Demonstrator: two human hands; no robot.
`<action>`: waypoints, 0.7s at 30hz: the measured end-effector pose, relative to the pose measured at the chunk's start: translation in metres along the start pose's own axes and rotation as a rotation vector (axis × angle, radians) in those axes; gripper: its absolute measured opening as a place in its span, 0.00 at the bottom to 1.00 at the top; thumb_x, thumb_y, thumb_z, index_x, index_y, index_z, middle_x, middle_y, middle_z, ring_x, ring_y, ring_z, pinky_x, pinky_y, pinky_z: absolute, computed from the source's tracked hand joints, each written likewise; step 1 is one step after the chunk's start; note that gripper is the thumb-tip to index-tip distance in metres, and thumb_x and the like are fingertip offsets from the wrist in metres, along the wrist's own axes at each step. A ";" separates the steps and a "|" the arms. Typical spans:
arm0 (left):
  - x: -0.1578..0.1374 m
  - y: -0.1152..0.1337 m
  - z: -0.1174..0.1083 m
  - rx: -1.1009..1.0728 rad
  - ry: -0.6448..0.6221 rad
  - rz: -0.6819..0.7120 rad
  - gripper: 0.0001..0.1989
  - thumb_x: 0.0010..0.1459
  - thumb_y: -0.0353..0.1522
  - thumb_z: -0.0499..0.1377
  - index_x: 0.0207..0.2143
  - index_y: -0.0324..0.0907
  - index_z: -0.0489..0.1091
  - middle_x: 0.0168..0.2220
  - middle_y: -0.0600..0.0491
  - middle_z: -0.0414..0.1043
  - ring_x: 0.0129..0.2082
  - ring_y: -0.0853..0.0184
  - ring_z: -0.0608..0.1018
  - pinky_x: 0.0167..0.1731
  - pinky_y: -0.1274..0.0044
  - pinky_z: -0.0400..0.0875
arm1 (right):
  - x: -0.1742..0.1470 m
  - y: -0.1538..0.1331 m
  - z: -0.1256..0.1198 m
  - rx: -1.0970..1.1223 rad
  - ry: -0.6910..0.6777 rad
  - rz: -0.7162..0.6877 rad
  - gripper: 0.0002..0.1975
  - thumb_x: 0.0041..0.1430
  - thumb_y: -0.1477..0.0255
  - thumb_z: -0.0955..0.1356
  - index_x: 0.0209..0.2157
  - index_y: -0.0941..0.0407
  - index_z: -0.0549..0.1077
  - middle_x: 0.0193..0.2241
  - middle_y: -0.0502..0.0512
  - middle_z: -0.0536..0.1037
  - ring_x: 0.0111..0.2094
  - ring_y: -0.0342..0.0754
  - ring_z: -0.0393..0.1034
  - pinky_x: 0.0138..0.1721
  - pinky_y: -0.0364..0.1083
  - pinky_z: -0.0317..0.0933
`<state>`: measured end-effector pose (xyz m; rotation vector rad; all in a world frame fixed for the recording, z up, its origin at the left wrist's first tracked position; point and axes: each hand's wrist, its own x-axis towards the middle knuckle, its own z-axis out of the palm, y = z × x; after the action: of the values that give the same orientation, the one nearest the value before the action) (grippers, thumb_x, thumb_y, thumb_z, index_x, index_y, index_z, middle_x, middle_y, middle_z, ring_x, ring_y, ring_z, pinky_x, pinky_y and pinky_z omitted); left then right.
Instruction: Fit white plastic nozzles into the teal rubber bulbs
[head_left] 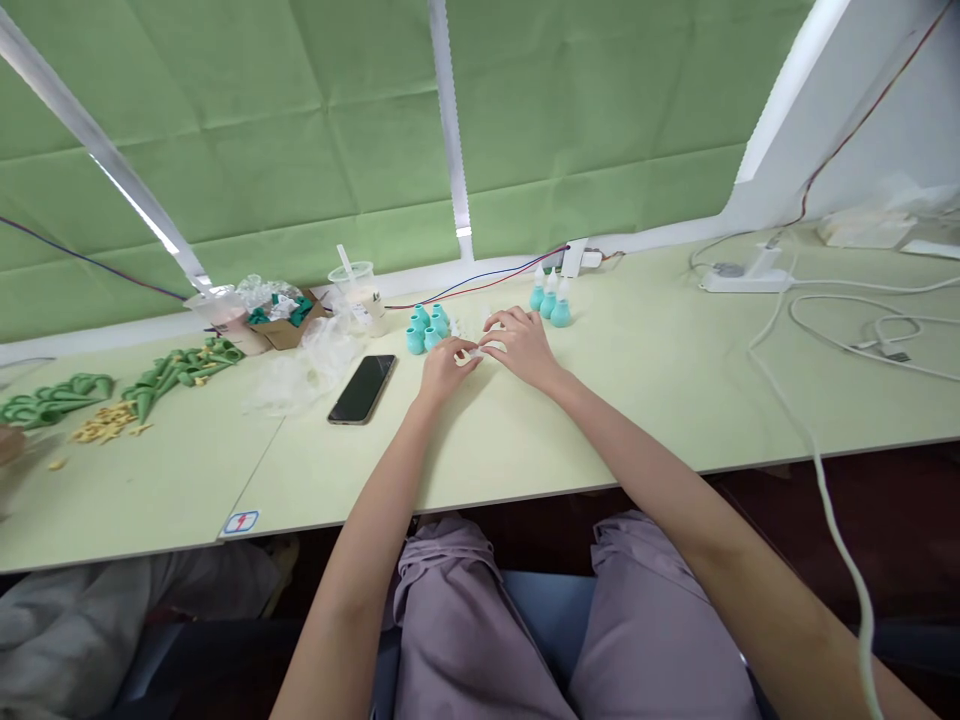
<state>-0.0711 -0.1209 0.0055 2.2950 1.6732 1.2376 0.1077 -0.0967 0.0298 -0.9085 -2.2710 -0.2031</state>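
My left hand [448, 368] and my right hand [523, 346] meet over the table, fingertips pinched on a small whitish piece [475, 352] whose kind I cannot make out. Just behind my left hand stands a cluster of small turquoise bulb-shaped pots [429, 327] with open tops. Beyond my right hand are several turquoise bulbs [550, 303] with white pointed tips on them. Some small white pieces [472, 322] lie behind my fingers, partly hidden by them.
A black phone [362, 389] lies left of my hands, near a crumpled clear plastic bag [307, 365]. Drink cups [358, 295] and a cardboard box [287, 328] stand behind. Green cone shapes [180, 372] and yellow pieces [105, 423] lie farther left, by another person's hand [10, 443]. A power strip [748, 279] with white cables sits right.
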 end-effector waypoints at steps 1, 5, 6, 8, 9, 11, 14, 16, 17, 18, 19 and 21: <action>0.000 0.000 0.000 -0.001 0.001 0.004 0.08 0.51 0.33 0.62 0.36 0.43 0.75 0.33 0.52 0.75 0.29 0.68 0.72 0.30 0.76 0.65 | 0.000 -0.001 -0.001 -0.017 -0.021 0.002 0.11 0.62 0.65 0.64 0.36 0.50 0.79 0.46 0.54 0.74 0.48 0.53 0.58 0.44 0.51 0.44; 0.000 0.001 -0.001 -0.021 0.011 0.025 0.08 0.51 0.33 0.62 0.36 0.43 0.75 0.33 0.51 0.75 0.29 0.68 0.72 0.29 0.77 0.65 | 0.001 0.001 -0.003 -0.040 -0.059 0.016 0.11 0.62 0.65 0.64 0.36 0.50 0.79 0.46 0.54 0.73 0.48 0.54 0.57 0.44 0.51 0.43; 0.000 0.001 -0.001 -0.034 0.013 0.022 0.08 0.51 0.33 0.62 0.35 0.43 0.75 0.33 0.52 0.75 0.28 0.69 0.72 0.29 0.77 0.66 | 0.001 0.002 -0.004 -0.033 -0.053 0.018 0.12 0.62 0.64 0.64 0.36 0.50 0.79 0.46 0.54 0.73 0.48 0.54 0.57 0.44 0.51 0.43; 0.000 0.001 -0.001 -0.083 0.012 0.000 0.08 0.50 0.34 0.63 0.35 0.43 0.75 0.33 0.52 0.74 0.26 0.71 0.72 0.29 0.78 0.67 | 0.001 0.004 -0.004 -0.021 -0.037 0.012 0.12 0.62 0.64 0.64 0.36 0.50 0.79 0.45 0.54 0.74 0.47 0.54 0.57 0.44 0.52 0.43; 0.001 0.000 0.000 -0.121 0.009 -0.015 0.09 0.50 0.34 0.63 0.35 0.42 0.75 0.34 0.52 0.74 0.24 0.72 0.72 0.28 0.78 0.67 | 0.001 0.004 -0.004 -0.020 -0.030 0.004 0.12 0.62 0.64 0.64 0.36 0.50 0.79 0.45 0.54 0.74 0.47 0.54 0.57 0.44 0.52 0.43; 0.001 -0.001 0.002 -0.213 -0.002 -0.042 0.10 0.50 0.34 0.63 0.36 0.41 0.75 0.35 0.51 0.74 0.23 0.73 0.73 0.27 0.79 0.69 | 0.001 0.005 -0.005 -0.020 -0.022 -0.014 0.12 0.62 0.64 0.64 0.35 0.50 0.79 0.45 0.54 0.74 0.47 0.54 0.57 0.44 0.52 0.43; 0.002 -0.003 0.004 -0.300 -0.023 -0.056 0.11 0.49 0.34 0.64 0.36 0.40 0.74 0.36 0.49 0.73 0.25 0.71 0.75 0.28 0.78 0.71 | 0.001 0.006 -0.005 -0.006 -0.021 -0.026 0.11 0.61 0.65 0.64 0.34 0.50 0.79 0.45 0.54 0.74 0.48 0.54 0.57 0.46 0.52 0.42; 0.003 -0.004 0.004 -0.312 -0.034 -0.062 0.10 0.48 0.33 0.64 0.35 0.39 0.74 0.37 0.48 0.74 0.27 0.70 0.76 0.29 0.77 0.71 | 0.000 0.006 -0.004 0.009 -0.028 -0.027 0.11 0.61 0.64 0.65 0.34 0.50 0.79 0.45 0.53 0.74 0.47 0.53 0.57 0.46 0.52 0.42; 0.003 -0.004 0.005 -0.312 -0.039 -0.070 0.10 0.48 0.33 0.65 0.35 0.39 0.74 0.36 0.48 0.74 0.27 0.69 0.76 0.30 0.77 0.71 | 0.000 0.006 -0.003 0.016 -0.034 -0.027 0.11 0.61 0.64 0.65 0.34 0.50 0.79 0.45 0.53 0.75 0.47 0.53 0.58 0.47 0.51 0.42; 0.003 -0.004 0.005 -0.316 -0.047 -0.083 0.10 0.48 0.32 0.65 0.34 0.39 0.74 0.36 0.48 0.75 0.27 0.69 0.77 0.30 0.76 0.72 | 0.000 0.006 -0.003 0.021 -0.040 -0.028 0.11 0.61 0.64 0.64 0.35 0.50 0.79 0.44 0.53 0.75 0.47 0.53 0.58 0.47 0.51 0.42; 0.003 -0.004 0.005 -0.325 -0.060 -0.101 0.10 0.48 0.32 0.64 0.34 0.40 0.73 0.34 0.49 0.75 0.28 0.68 0.77 0.31 0.76 0.72 | 0.000 0.006 -0.002 0.025 -0.045 -0.028 0.11 0.62 0.64 0.64 0.36 0.50 0.79 0.44 0.53 0.75 0.47 0.53 0.58 0.47 0.51 0.42; 0.002 -0.003 0.004 -0.362 -0.091 -0.135 0.09 0.49 0.33 0.63 0.35 0.40 0.72 0.31 0.51 0.75 0.28 0.67 0.78 0.32 0.75 0.72 | 0.000 0.006 -0.001 0.032 -0.051 -0.024 0.12 0.62 0.64 0.64 0.36 0.50 0.79 0.44 0.53 0.75 0.47 0.52 0.58 0.48 0.51 0.41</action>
<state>-0.0705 -0.1164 0.0029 1.9622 1.4106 1.2646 0.1126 -0.0922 0.0301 -0.8797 -2.3265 -0.1553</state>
